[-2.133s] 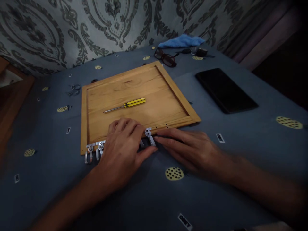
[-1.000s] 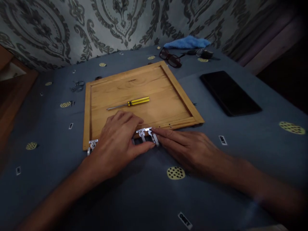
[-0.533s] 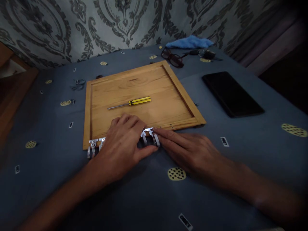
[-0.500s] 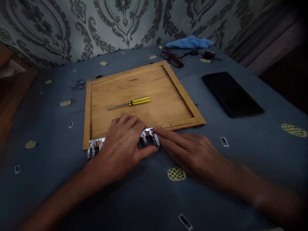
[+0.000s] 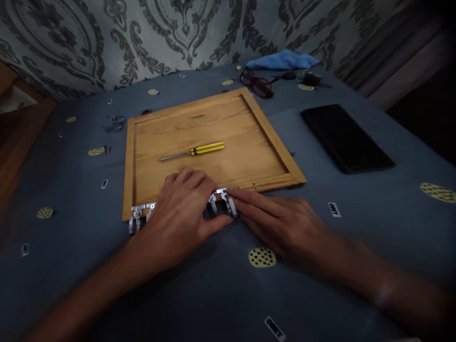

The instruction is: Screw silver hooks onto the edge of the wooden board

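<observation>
A framed wooden board (image 5: 228, 118) lies on a blue patterned cloth. A metal hook rail (image 5: 221, 200) runs along its near edge, with screwed hooks showing at the left end (image 5: 138, 217). My left hand (image 5: 180, 221) lies curled over the middle of the rail, fingers on the board and thumb under the hooks, holding it against the edge. My right hand (image 5: 281, 223) rests flat on the cloth, fingers stretched out, fingertips touching the rail's right end. A yellow-handled screwdriver (image 5: 194, 151) lies on the board beyond my left hand.
A black phone (image 5: 347, 137) lies to the right of the board. Glasses (image 5: 257, 84), a blue cloth (image 5: 283, 60) and keys (image 5: 306, 76) sit at the back by the patterned wall. Small metal parts (image 5: 114, 123) lie left of the board.
Both hands have stayed on the rail; my left hand shifted slightly right, uncovering the hooks at the left end. The view has drifted a little.
</observation>
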{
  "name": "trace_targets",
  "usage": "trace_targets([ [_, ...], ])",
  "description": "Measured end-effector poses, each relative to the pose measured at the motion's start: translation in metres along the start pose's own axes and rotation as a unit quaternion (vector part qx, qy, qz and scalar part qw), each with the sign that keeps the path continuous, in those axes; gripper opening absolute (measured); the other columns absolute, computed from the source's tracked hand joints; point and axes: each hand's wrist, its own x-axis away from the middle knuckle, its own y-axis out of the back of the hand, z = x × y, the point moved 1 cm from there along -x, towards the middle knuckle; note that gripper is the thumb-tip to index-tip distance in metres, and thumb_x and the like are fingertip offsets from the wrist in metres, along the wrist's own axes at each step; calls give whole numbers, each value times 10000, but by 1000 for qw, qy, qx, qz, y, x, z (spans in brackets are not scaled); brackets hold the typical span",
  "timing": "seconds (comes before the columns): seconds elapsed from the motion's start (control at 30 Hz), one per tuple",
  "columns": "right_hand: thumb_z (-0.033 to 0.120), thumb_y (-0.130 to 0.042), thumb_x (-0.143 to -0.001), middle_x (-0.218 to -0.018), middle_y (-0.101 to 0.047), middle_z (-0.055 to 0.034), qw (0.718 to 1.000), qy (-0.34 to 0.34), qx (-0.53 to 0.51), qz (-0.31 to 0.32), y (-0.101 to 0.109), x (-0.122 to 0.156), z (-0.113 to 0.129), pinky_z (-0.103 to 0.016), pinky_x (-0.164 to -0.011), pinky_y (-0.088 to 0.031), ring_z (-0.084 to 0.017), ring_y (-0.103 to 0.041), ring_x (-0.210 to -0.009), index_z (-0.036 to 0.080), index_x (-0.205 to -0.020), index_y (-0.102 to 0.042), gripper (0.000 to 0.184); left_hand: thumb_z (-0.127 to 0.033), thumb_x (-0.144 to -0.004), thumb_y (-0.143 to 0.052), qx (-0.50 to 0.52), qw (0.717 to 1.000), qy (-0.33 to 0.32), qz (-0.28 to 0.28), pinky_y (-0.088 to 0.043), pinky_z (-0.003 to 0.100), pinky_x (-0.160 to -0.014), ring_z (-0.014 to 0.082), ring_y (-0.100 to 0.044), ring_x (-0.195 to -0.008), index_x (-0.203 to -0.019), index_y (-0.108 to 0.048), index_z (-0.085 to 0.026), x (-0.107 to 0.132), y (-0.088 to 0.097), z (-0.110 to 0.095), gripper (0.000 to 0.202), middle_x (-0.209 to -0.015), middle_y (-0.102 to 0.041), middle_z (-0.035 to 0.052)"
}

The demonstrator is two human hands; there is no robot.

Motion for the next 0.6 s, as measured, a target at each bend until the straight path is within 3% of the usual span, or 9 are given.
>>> trace_targets([
  [0.17, 180, -557, -981, -1280, -723, -140, 995, -50, -90, -1, 2, -4, 0, -351, -801, -657, -234, -769, -1002, 145, -1239, -654, 278, -391, -829, -795, -6, 1000, 2, 8, -456, 471, -916, 293, -587, -1036, -1011, -688, -166, 0, 1, 0, 309, -1038, -681, 60],
  [0.33, 250, -644, -955, -1252, -730, -134, 969, -132, -210, -23, 4, -9, 5, -355, -932, -626, -224, -732, -1103, 167, -1178, -688, 242, -370, -843, -776, -7, 1000, -10, 4, -455, 475, -918, 296, -586, -1056, -1036, -681, -167, 1, 0, 1, 296, -1044, -677, 56],
  [0.4, 225, -658, -949, -1193, -749, -108, 959, -154, -231, -50, 2, -11, 7, -319, -869, -636, -191, -747, -1007, 180, -1113, -705, 176, -392, -853, -765, -10, 1000, -11, 2, -453, 478, -917, 297, -585, -1055, -1043, -679, -171, 1, 0, 1, 304, -1047, -675, 57],
  [0.53, 170, -667, -927, -1093, -756, -76, 942, -180, -273, -81, -2, -13, 11, -222, -585, -578, -103, -682, -681, 188, -990, -712, 80, -417, -847, -769, -17, 1000, -7, 7, -450, 486, -917, 302, -587, -1056, -1043, -675, -170, 1, 0, 1, 329, -1063, -671, 62],
  [0.6, 147, -655, -923, -1029, -752, -68, 935, -188, -288, -89, -1, -13, 12, -218, -563, -551, -107, -672, -690, 192, -926, -704, 66, -415, -832, -785, -21, 1000, -4, 9, -451, 491, -914, 308, -588, -1065, -1035, -676, -172, 1, -1, 1, 335, -1068, -672, 60],
])
